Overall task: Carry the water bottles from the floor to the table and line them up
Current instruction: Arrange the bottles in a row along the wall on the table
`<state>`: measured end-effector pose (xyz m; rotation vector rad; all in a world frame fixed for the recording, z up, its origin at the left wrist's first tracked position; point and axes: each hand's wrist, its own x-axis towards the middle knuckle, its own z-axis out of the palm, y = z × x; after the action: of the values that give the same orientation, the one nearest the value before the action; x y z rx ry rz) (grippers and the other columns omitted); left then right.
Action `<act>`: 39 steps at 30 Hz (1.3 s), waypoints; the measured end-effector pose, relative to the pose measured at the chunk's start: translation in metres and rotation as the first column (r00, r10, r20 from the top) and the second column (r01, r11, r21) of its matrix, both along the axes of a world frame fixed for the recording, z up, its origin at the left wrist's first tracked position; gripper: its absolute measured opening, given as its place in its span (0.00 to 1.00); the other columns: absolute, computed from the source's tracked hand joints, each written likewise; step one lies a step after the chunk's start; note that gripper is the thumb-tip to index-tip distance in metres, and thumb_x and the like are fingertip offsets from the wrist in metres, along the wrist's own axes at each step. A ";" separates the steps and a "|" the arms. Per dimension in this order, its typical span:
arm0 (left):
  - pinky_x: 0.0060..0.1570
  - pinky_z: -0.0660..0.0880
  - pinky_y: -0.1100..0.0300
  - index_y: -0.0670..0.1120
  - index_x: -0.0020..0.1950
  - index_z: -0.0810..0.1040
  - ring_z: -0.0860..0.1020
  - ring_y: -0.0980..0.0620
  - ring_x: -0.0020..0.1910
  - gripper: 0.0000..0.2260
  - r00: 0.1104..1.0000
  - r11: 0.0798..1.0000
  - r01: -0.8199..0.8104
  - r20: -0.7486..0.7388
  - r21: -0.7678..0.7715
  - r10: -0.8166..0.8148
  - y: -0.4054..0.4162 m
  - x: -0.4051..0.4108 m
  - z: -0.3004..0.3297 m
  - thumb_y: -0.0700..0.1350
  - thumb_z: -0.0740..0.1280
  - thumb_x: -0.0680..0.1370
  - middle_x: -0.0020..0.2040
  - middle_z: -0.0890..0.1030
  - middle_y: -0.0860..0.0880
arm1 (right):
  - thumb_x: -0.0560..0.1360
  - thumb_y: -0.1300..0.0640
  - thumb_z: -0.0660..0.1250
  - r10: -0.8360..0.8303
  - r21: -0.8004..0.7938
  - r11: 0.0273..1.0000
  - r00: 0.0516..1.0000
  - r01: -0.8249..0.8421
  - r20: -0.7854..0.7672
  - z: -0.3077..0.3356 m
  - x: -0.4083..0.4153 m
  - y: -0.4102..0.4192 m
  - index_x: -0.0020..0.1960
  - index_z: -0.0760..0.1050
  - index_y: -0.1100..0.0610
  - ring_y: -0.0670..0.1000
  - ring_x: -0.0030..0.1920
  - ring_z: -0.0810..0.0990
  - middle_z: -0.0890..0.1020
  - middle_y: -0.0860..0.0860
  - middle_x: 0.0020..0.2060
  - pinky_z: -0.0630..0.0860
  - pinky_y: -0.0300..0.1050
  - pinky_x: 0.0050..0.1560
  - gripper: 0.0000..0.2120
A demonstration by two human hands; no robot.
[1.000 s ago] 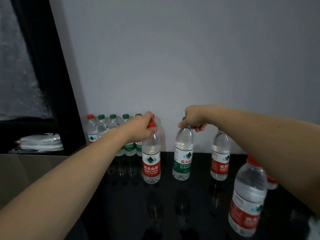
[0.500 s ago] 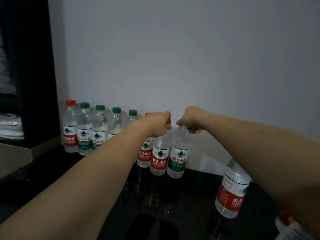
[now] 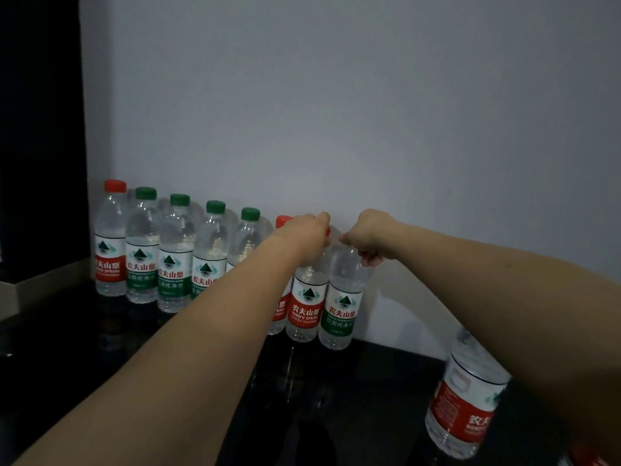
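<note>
Each hand grips a bottle top: left hand (image 3: 307, 235) red-labelled bottle (image 3: 305, 307), right hand (image 3: 371, 237) green-labelled bottle (image 3: 342, 306).

One head-worn camera looks forward and slightly down. It faces a wall (image 3: 336, 95) close ahead, over a dark table (image 3: 386, 398).

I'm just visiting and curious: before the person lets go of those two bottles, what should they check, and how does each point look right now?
1. Left hand grips red-label bottle by its cap: ok.
2. Right hand grips green-label bottle by its top: ok.
3. Both bottles upright: ok.
4. Both next to the row along the wall: ok.
5. Bases resting on the table: cannot tell.
</note>
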<state>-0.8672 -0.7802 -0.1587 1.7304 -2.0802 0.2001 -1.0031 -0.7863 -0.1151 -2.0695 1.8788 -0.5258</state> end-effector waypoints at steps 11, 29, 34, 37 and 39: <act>0.53 0.76 0.49 0.43 0.65 0.69 0.76 0.42 0.55 0.12 0.996 0.996 -0.088 -0.018 -0.028 0.087 0.002 -0.011 -0.005 0.43 0.62 0.82 0.59 0.75 0.41 | 0.80 0.53 0.64 -0.018 0.054 0.998 0.995 0.012 0.101 -0.004 -0.005 -0.002 0.39 0.69 0.64 0.56 0.27 0.72 0.73 0.59 0.31 0.76 0.49 0.37 0.17; 0.63 0.74 0.47 0.45 0.77 0.60 0.76 0.43 0.61 0.23 0.979 0.999 -0.009 -0.205 0.037 0.017 0.195 -0.025 0.046 0.48 0.59 0.83 0.68 0.73 0.40 | 0.77 0.52 0.61 0.029 -0.178 0.982 0.985 -0.060 -0.172 0.078 -0.110 0.195 0.52 0.74 0.62 0.58 0.48 0.74 0.78 0.60 0.52 0.68 0.44 0.45 0.13; 0.55 0.75 0.52 0.46 0.76 0.64 0.79 0.45 0.55 0.23 0.992 0.993 0.092 -0.092 0.075 -0.085 0.270 -0.062 0.067 0.51 0.61 0.82 0.63 0.78 0.42 | 0.77 0.51 0.62 0.019 -0.125 0.991 0.968 -0.052 -0.250 0.080 -0.158 0.277 0.64 0.72 0.62 0.59 0.56 0.76 0.77 0.59 0.61 0.71 0.45 0.50 0.20; 0.60 0.74 0.51 0.47 0.75 0.67 0.77 0.45 0.61 0.23 0.994 0.986 0.112 -0.006 0.127 -0.112 0.304 -0.085 0.070 0.52 0.61 0.82 0.66 0.77 0.43 | 0.78 0.49 0.63 0.008 -0.121 0.992 0.966 -0.041 -0.258 0.083 -0.195 0.318 0.68 0.70 0.61 0.59 0.62 0.75 0.75 0.58 0.65 0.71 0.49 0.58 0.23; 0.60 0.74 0.53 0.47 0.74 0.68 0.76 0.46 0.62 0.22 0.991 0.980 0.132 0.006 0.146 -0.135 0.320 -0.102 0.069 0.53 0.62 0.82 0.66 0.76 0.44 | 0.78 0.48 0.63 0.005 -0.084 0.996 0.968 -0.027 -0.252 0.082 -0.220 0.337 0.68 0.70 0.61 0.59 0.60 0.76 0.76 0.58 0.63 0.73 0.49 0.58 0.24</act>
<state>-0.9694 -0.4602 -0.0892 1.6659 -2.2629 0.0232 -1.2226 -0.4493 -0.0336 -2.2996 2.0066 -0.3598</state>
